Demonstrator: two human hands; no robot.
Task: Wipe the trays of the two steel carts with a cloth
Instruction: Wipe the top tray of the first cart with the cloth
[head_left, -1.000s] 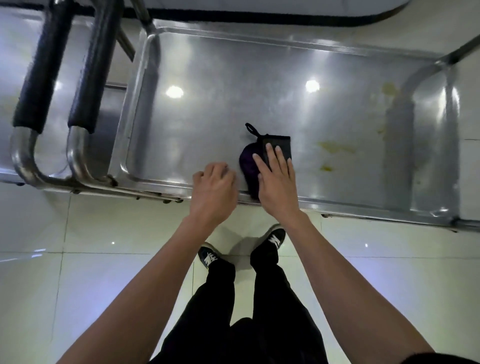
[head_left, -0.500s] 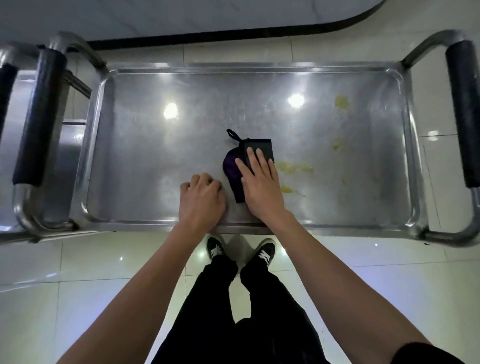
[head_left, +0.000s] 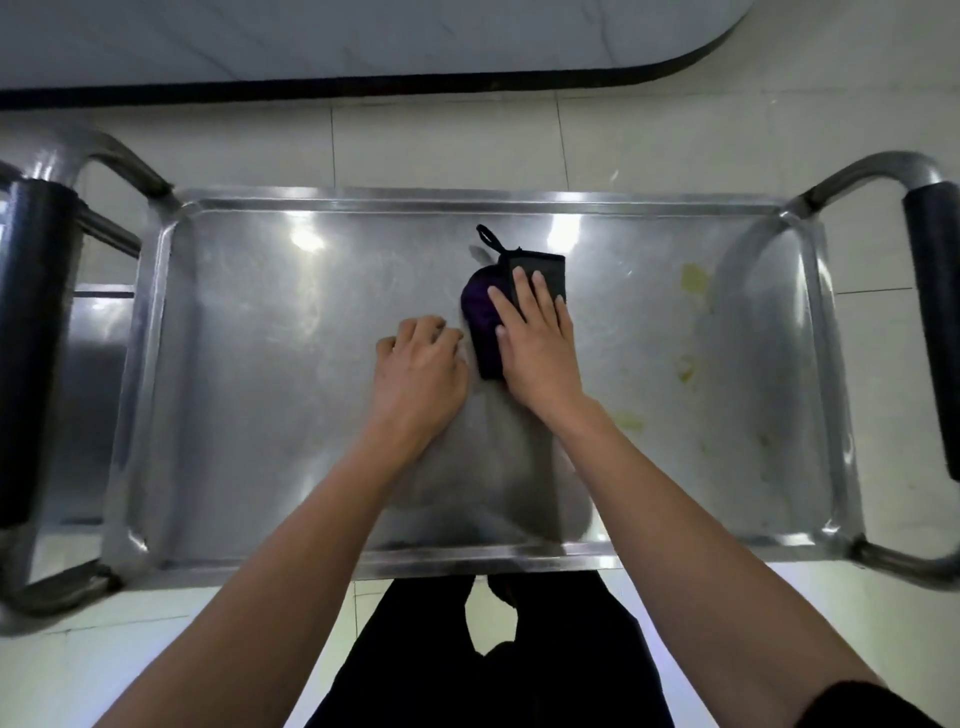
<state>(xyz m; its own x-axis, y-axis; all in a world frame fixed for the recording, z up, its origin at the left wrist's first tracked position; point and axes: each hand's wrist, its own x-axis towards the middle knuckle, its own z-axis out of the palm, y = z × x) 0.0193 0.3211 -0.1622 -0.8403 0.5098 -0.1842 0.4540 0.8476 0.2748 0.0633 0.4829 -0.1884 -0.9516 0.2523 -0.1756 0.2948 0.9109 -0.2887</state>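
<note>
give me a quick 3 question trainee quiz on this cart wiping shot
1. True or false: the right hand lies with straight fingers on the cloth.
2. Which side of the tray shows yellowish stains? A) the person's left B) the person's right C) none
3. Fill in: the left hand rests on the tray with its fingers ____.

Key: 1 true; 2 B; 3 curled
</note>
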